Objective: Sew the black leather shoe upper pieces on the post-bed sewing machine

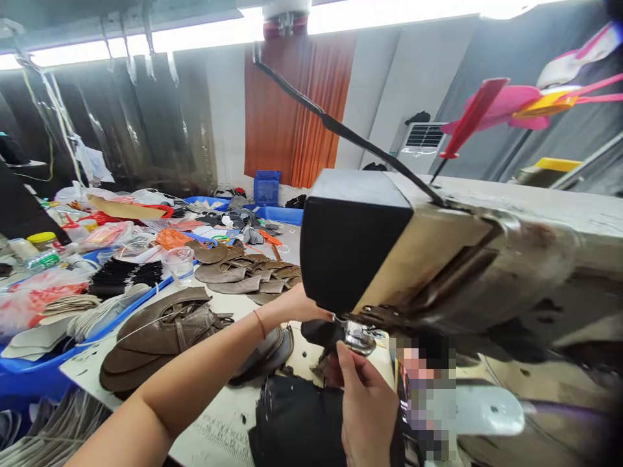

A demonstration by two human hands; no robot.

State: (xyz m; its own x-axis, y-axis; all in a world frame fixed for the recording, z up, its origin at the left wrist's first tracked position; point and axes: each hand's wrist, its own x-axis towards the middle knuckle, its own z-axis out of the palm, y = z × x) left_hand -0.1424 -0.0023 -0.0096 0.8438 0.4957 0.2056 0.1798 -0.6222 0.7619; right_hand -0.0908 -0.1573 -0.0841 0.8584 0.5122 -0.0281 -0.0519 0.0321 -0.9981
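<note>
A sewing machine's black-ended head (353,250) stands in front of me, with a shiny metal part (360,337) low under it. My left hand (302,306) reaches behind the head; most of its fingers are hidden there. Below it, a small black piece of material (321,334) lies by the metal part. Close to that part, my right hand (367,402) has thumb and forefinger pinched on the edge of a dark piece (320,368), partly covered by the fingers. Under my right hand is a stack of black fabric pieces (299,418).
Brown shoe uppers (150,337) lie stacked left of my forearm, with more brown pieces (243,272) behind. A blue tray (43,373) at left holds bags and cut pieces. A phone-like blurred screen (423,395) sits at right. A red-handled screwdriver (474,120) stands on the machine.
</note>
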